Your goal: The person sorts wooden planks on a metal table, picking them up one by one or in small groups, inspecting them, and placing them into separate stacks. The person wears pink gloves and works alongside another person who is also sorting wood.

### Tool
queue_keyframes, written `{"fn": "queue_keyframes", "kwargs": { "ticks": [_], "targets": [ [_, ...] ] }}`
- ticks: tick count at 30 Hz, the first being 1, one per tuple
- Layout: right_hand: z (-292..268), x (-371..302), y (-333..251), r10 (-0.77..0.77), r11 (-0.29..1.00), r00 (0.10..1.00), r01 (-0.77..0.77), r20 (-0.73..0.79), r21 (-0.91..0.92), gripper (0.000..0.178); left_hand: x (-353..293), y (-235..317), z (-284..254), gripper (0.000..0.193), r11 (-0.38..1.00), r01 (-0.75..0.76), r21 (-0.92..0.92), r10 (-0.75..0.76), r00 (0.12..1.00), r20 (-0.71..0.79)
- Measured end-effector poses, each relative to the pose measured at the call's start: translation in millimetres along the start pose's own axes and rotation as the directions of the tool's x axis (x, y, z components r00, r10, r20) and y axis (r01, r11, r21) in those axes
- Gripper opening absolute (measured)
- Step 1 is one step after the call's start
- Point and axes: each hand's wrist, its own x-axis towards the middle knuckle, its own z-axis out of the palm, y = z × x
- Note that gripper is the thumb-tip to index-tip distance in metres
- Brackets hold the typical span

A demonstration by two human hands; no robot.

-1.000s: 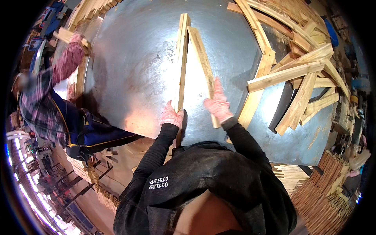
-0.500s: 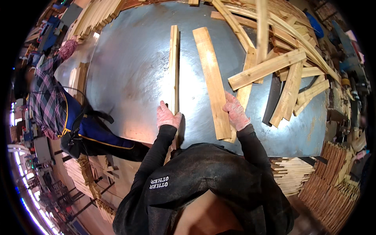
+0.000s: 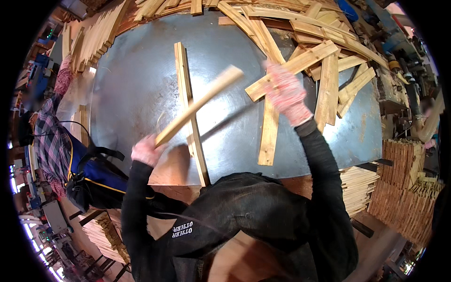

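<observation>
My left hand (image 3: 146,150), in a pale pink-and-white work glove, is closed around the near end of a wooden board (image 3: 197,107). That board is raised and slants up to the right, its far end smeared by motion. Beneath it a narrow wooden strip (image 3: 182,70) lies lengthwise on the metal table (image 3: 136,75). My right hand (image 3: 287,94), gloved alike, reaches over a slanting board (image 3: 318,55) at the edge of the pile. Its fingers look stretched and apart, somewhat blurred; whether they touch the board I cannot tell. Another board (image 3: 268,136) lies below that hand.
A jumbled pile of boards (image 3: 329,89) covers the table's right and far side. Stacked strips (image 3: 101,35) stand at the far left, beside a person in a plaid shirt (image 3: 49,122). More stacked wood (image 3: 397,188) stands at the lower right.
My left hand has left the narrow strip and now holds a raised board, farther left. My right hand has moved up to the pile. The view has shifted slightly.
</observation>
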Motion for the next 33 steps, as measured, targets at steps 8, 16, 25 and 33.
{"fn": "queue_keyframes", "kwargs": {
  "ticks": [8,16,25,33],
  "targets": [
    [68.4,51.9,107.9,0.526,0.825,0.783,-0.375,0.331,-0.423,0.064,-43.7,-97.6,114.5,0.051,0.573,0.814,-0.098,-0.808,0.581,0.101],
    [197.2,165.5,140.5,0.482,0.862,0.755,-0.316,0.445,-0.397,0.080,-47.6,-99.2,125.0,0.063,0.457,0.871,-0.182,-0.858,0.485,0.169],
    [221.0,203.4,210.2,0.613,0.751,0.754,-0.463,0.236,-0.471,0.075,6.1,-65.0,60.8,0.039,0.520,0.713,-0.471,-0.828,0.555,-0.073],
    [124.3,169.1,28.9,-0.300,0.953,0.827,0.246,0.475,0.175,0.052,42.4,-148.7,-90.0,0.036,0.873,0.118,-0.473,-0.372,0.788,-0.490]
  ]
}}
